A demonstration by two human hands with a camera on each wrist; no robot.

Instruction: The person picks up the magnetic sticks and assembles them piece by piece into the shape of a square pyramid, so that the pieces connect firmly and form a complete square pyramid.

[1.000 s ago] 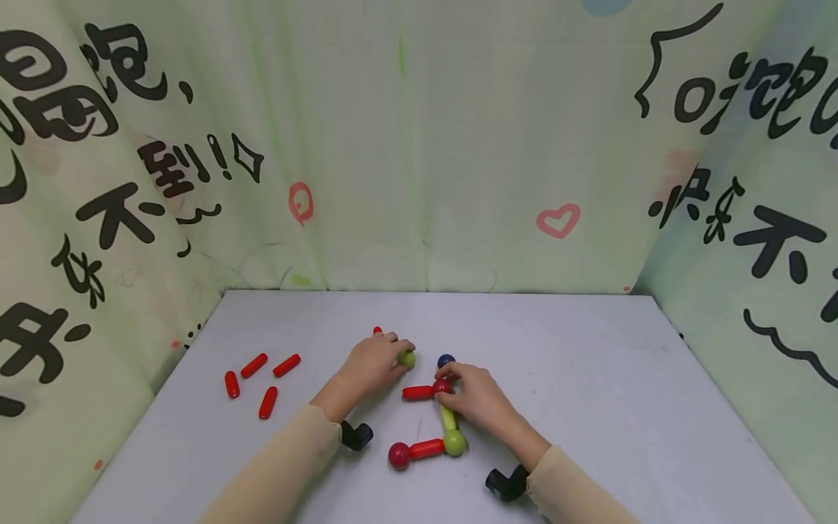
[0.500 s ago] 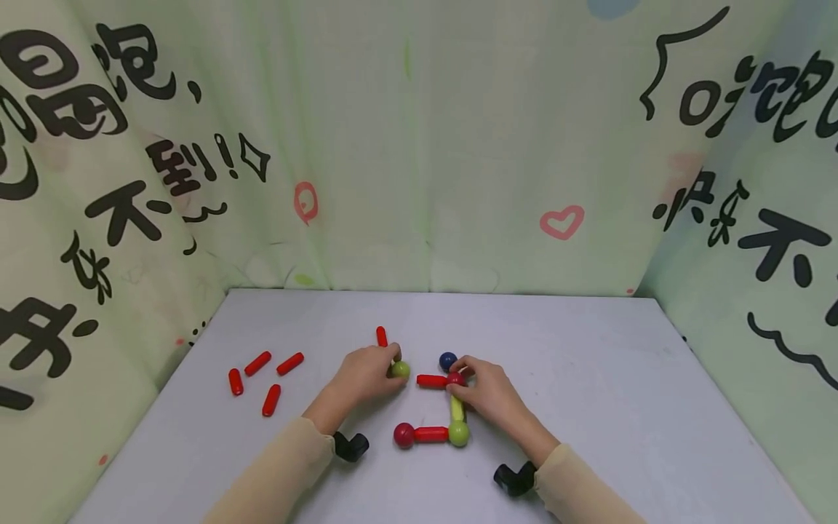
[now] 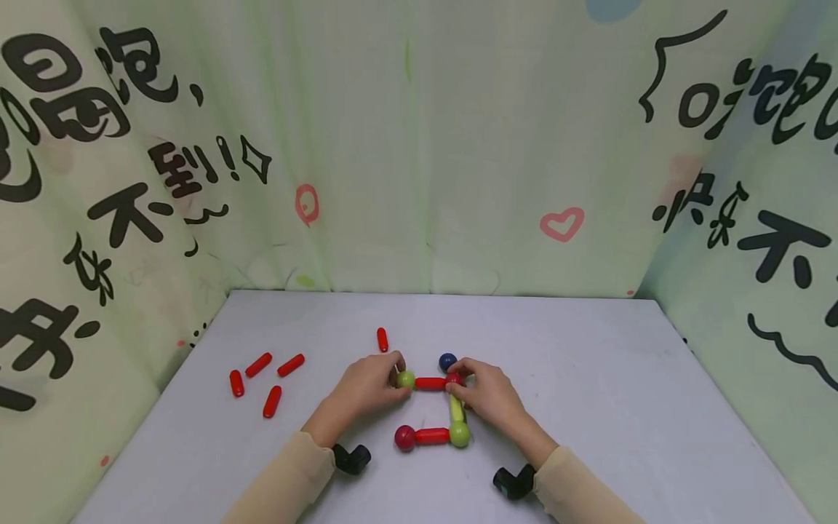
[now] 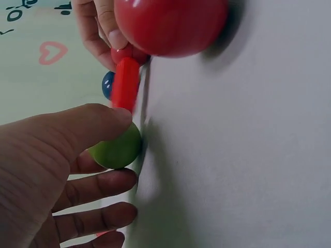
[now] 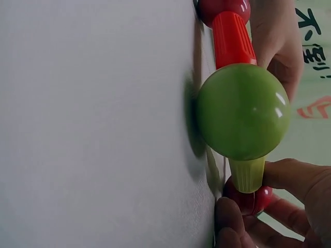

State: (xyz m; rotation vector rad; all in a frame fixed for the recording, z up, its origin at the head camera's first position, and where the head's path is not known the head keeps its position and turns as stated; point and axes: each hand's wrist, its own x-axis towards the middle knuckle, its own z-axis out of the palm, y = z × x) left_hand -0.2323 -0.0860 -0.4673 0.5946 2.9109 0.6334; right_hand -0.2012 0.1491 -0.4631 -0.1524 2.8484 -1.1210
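My left hand (image 3: 372, 383) pinches a green ball (image 4: 118, 150) between thumb and fingers. The ball sits right at the left end of a red stick (image 3: 430, 383). At that stick's other end, my right hand (image 3: 486, 393) grips a red ball (image 5: 249, 199). From there a yellow stick (image 3: 456, 409) runs toward me to a second green ball (image 5: 243, 111). Another red stick (image 3: 432, 436) leads left from it to a second red ball (image 3: 405, 438). A blue ball (image 3: 448, 362) lies just beyond my right fingertips.
Several loose red sticks (image 3: 272, 401) lie on the left of the white table (image 3: 589, 407). One more red stick (image 3: 382, 339) lies beyond my left hand. Patterned curtains (image 3: 471, 145) enclose the table's back and sides.
My left hand has brought the green ball toward me and to the red stick's end. The joined balls and sticks have turned slightly, while my right hand kept holding the red ball.
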